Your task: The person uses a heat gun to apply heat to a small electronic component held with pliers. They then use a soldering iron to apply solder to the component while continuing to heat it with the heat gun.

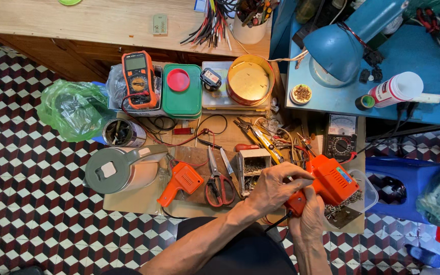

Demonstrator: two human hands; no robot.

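Observation:
Both of my hands hold an orange soldering gun (329,182) over the right part of a low wooden work board (133,201). My left hand (273,188) wraps its handle from the left and above. My right hand (307,216) grips the handle from below, where a black cord leaves it. A second, smaller orange soldering gun (182,182) lies on the board to the left. Red-handled scissors (219,184) lie between the two guns. A small open box of screws (250,168) sits just behind my left hand.
A grey-lidded electric kettle (120,169) lies at the board's left. Behind it are an orange multimeter (138,79), a green box with a red lid (182,91) and a round gold tin (250,79). A blue desk lamp (339,48) stands on a blue table, with an analogue meter (341,135) below.

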